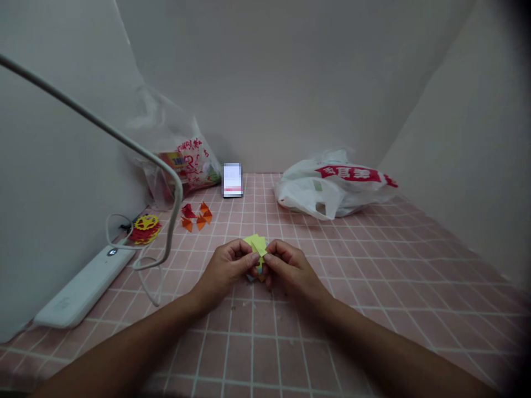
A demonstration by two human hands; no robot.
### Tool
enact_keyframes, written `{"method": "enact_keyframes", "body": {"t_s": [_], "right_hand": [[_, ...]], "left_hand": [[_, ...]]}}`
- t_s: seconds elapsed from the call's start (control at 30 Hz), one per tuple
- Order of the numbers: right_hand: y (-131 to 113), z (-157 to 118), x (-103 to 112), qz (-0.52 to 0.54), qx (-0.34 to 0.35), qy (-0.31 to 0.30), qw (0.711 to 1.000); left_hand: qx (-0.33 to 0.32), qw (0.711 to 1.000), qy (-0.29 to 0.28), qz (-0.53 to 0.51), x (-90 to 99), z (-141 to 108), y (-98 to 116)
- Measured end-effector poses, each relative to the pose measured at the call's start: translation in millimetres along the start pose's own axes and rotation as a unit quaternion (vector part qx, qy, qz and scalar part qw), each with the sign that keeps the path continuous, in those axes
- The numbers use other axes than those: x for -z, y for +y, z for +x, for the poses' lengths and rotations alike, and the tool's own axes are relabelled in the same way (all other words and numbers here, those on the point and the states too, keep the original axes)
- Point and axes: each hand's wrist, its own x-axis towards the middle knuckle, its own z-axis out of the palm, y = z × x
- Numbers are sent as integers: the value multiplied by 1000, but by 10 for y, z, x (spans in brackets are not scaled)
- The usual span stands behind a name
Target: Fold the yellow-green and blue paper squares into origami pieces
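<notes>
The left hand reaches in from the lower left, its thumb and fingers pinched together on the left side of a small piece of yellow paper; the right hand, coming from the lower right, pinches the paper's right side in the same way. The yellow paper lies between the two sets of fingertips, its upper part rising above the thumbs and its lower part partly covered by the fingers, where bits of blue and orange also show, too small to make out. Both hands are around the middle of a surface patterned in pink squares with white lines, well apart from its left and right edges. Beyond the left hand, towards the far left corner of the surface, are several orange folded pieces and a red folded piece. Further left, near the left edge, sits a pile of yellow and red cut-out shapes, and along that edge lies a long white device with a dark round spot on top. A thick pale cable curves down from the upper left over this side. In the far left corner stands a clear bag with red printing; beside it at the far edge is a phone, its screen blurred. A white plastic bag with a red band lies towards the far right corner
</notes>
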Motion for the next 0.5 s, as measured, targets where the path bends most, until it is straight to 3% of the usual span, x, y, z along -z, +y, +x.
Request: {"method": "enact_keyframes", "body": {"t_s": [0.23,0.5], "right_hand": [[18,14,12,-8,4,-9,1000],[23,8,1,-52,10,-8,999]], "left_hand": [[2,1000,-29,6,-5,-1,10],[4,1000,-4,27,-16,5,49]]}}
